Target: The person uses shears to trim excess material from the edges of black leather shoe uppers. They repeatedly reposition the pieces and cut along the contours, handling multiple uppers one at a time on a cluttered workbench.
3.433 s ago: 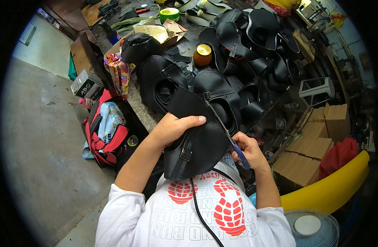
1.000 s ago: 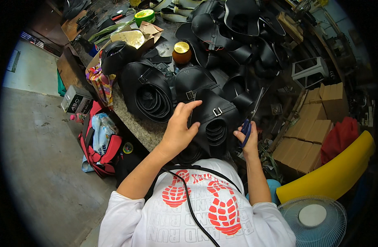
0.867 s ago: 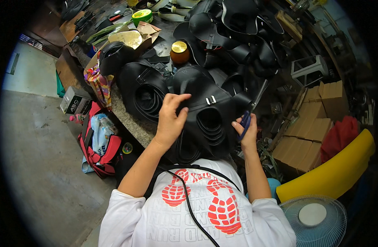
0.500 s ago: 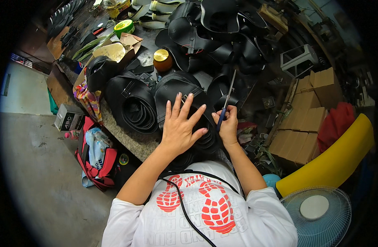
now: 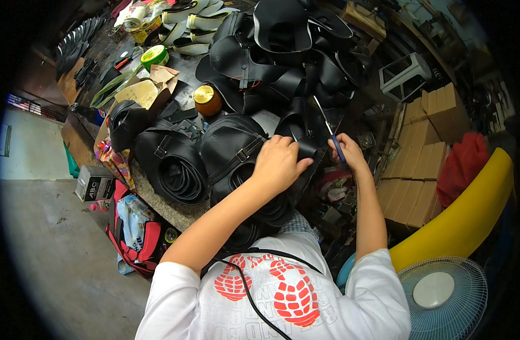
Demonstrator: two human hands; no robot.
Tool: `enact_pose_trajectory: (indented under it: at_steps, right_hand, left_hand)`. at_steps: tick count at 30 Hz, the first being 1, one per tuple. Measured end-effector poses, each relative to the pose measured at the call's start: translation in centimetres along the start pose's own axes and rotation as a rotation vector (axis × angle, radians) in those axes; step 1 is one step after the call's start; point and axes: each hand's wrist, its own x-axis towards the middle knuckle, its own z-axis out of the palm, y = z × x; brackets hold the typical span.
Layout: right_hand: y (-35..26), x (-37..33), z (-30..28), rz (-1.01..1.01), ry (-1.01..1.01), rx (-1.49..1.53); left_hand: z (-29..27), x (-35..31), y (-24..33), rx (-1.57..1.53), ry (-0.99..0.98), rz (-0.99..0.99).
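My left hand [image 5: 281,165] reaches over a stack of black leather shoe uppers [image 5: 229,141] with a metal buckle. Its fingers curl together at the edge of a black leather piece [image 5: 301,133], the thumb lying to the right; the fingertips are partly hidden. To the right, my right hand [image 5: 349,153] grips scissors [image 5: 337,145] by their blue handle. Their blades point up and away, spread apart, beside the leather piece. A second bundle of nested black uppers [image 5: 183,178], also buckled, sits left of the first.
Behind lie a pile of black leather uppers [image 5: 282,28], an amber jar [image 5: 208,101] with a gold lid, and a green round tin [image 5: 154,55]. Brown cardboard boxes [image 5: 410,181], a curved yellow piece [image 5: 458,221] and a fan [image 5: 441,292] stand right. A red bag [image 5: 149,232] is at left.
My left hand has moved right, from spread fingers over the stack to curled ones at the leather piece. My right hand has moved right and a little forward with the scissors, whose blades have spread.
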Motion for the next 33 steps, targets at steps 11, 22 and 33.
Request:
enact_pose_trajectory:
  at_steps: [11,22,33]
  right_hand:
    - [0.4,-2.3,1.4,0.015,0.089,0.488]
    - [-0.7,-0.1,-1.3,-0.050,-0.595,0.521]
    - [-2.5,1.4,-0.8,-0.090,-0.831,0.526]
  left_hand:
    - [-1.5,2.5,-0.5,-1.373,-0.132,-0.488]
    - [-5.7,-2.7,-3.8,-1.915,0.168,-0.604]
    - [-7.9,-5.9,-0.5,-0.832,0.027,-0.327]
